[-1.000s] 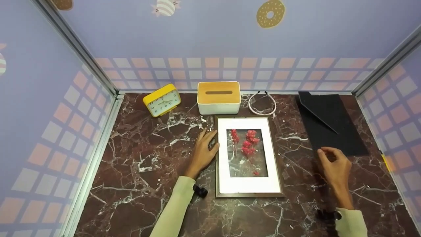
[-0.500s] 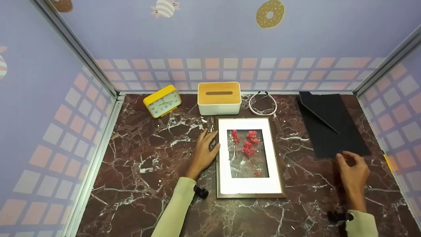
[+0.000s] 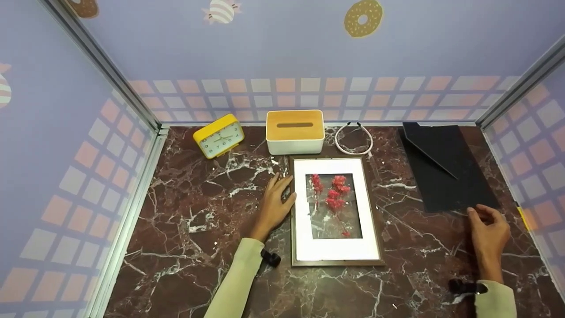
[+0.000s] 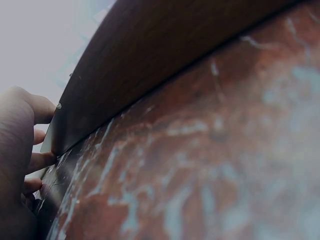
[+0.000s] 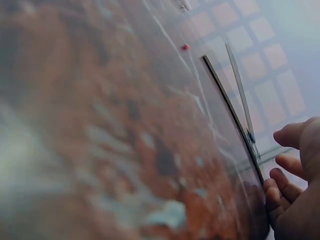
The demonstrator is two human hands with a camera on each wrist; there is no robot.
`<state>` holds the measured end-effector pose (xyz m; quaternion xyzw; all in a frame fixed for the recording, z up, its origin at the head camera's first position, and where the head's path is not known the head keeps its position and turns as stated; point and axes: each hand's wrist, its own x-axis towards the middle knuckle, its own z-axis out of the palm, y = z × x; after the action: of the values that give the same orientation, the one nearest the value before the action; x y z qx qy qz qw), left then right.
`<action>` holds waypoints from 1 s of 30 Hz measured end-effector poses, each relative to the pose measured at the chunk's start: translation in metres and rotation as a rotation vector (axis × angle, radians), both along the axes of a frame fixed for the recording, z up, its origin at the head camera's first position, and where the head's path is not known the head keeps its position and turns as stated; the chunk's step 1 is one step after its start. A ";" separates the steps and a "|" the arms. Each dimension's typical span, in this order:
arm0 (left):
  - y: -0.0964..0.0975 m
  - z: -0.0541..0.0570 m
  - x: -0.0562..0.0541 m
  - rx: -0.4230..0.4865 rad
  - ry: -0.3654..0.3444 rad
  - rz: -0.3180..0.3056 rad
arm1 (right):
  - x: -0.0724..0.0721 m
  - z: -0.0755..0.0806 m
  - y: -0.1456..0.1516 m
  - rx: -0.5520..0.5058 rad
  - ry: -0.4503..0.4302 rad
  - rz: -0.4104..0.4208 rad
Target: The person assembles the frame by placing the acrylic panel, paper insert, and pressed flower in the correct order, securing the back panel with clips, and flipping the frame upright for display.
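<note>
A brown picture frame [image 3: 337, 260] with a white mat and red dried flowers [image 3: 336, 194] lies flat in the middle of the table. My left hand [image 3: 273, 207] rests along its left edge; in the left wrist view the thumb and fingertips [image 4: 44, 160] touch the frame's side [image 4: 125, 60]. On the right lies a black frame backing [image 3: 446, 194] with its stand leg [image 3: 430, 157] tilted up. My right hand [image 3: 491, 234] is at the near edge of this backing. Seen from the right wrist, its thumb and fingers are apart, with the lower fingertips [image 5: 272, 192] right at the backing's edge [image 5: 230, 105].
Along the back wall stand a yellow alarm clock [image 3: 219, 137], a white tissue box [image 3: 295, 132] with a wooden lid, and a pale headband [image 3: 370, 143]. Patterned panels [image 3: 282, 48] enclose the marble-look table [image 3: 198, 274] at the back and sides.
My right hand has moved right along the near edge of the black backing, from its left corner toward the right corner. The left hand and the picture frame stay in place.
</note>
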<state>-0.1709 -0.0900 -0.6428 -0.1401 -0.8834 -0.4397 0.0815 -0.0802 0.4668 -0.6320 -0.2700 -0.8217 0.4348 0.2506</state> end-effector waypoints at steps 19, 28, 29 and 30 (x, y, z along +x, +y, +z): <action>0.002 0.002 0.001 0.031 -0.003 -0.012 | -0.006 0.008 0.036 0.067 -0.332 0.106; 0.001 0.001 0.000 0.015 0.020 -0.002 | -0.016 0.019 0.044 0.103 -0.420 0.211; 0.001 0.001 0.000 0.015 0.017 0.000 | -0.016 0.020 0.045 0.109 -0.427 0.219; 0.001 0.000 0.000 0.013 0.016 0.000 | -0.017 0.020 0.046 0.111 -0.434 0.227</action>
<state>-0.1705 -0.0892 -0.6424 -0.1432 -0.8797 -0.4445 0.0895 -0.0971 0.5129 -0.6115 -0.2487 -0.9040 0.3463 0.0321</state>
